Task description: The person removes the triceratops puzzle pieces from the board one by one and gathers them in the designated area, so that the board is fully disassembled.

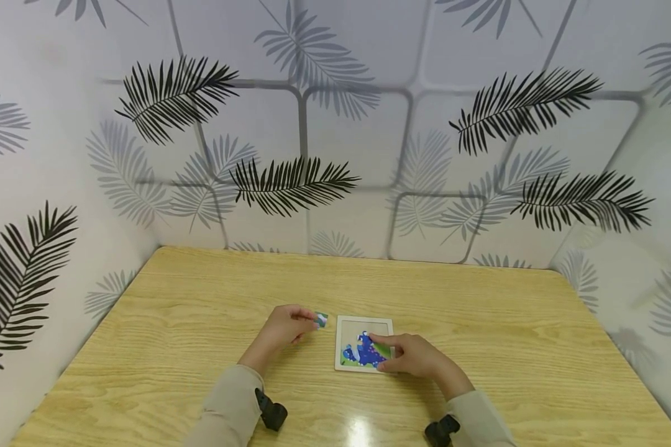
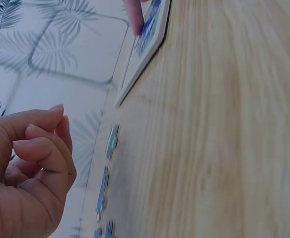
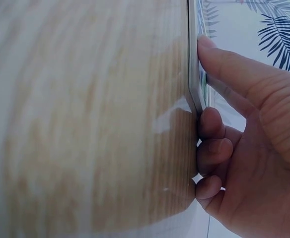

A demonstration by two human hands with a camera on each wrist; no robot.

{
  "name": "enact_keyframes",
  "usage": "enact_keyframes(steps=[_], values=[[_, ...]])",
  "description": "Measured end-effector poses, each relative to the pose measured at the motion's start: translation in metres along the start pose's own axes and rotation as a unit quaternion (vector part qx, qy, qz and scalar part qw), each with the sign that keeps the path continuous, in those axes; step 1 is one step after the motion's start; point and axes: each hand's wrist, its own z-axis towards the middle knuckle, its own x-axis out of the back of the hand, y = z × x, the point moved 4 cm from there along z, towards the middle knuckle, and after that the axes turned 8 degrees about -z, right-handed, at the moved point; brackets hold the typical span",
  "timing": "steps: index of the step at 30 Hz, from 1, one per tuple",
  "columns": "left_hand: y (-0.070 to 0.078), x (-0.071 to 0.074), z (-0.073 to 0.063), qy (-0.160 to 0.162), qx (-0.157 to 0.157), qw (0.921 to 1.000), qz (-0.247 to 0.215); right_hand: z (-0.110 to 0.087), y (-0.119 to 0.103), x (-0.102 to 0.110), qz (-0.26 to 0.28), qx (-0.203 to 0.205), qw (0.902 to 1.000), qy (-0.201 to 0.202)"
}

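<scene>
A square jigsaw tray with a pale frame lies on the table, partly filled with blue and green picture pieces. My right hand reaches over its right side, index finger and thumb spread and touching the puzzle. In the right wrist view, the other fingers of this hand bend beside the frame's edge. Left of the tray, my left hand hovers near a small puzzle piece. The left wrist view shows this hand loosely curled, nothing visible in it, apart from several loose pieces on the table.
The wooden table reaches back to a wall printed with palm leaves. Black wrist cameras are strapped on both forearms. Light glares on the table near its front.
</scene>
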Motion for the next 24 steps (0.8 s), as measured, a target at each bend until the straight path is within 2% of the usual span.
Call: enact_keyframes(steps=[8, 12, 20, 24], values=[[-0.001, -0.038, 0.006, -0.048, 0.003, 0.9986, 0.02, 0.001, 0.002, 0.0, -0.001, -0.012, 0.9999, 0.001], [-0.002, -0.053, 0.009, -0.061, -0.001, 0.9973, 0.04, 0.001, 0.002, 0.0, -0.004, -0.007, 1.0, 0.001], [-0.002, -0.069, 0.011, -0.074, -0.027, 0.9947, 0.066, 0.001, 0.002, 0.001, -0.003, 0.0, 1.0, -0.003], [-0.004, -0.074, 0.012, -0.072, -0.025, 0.9931, 0.088, 0.001, 0.002, 0.001, -0.002, 0.0, 1.0, -0.005]])
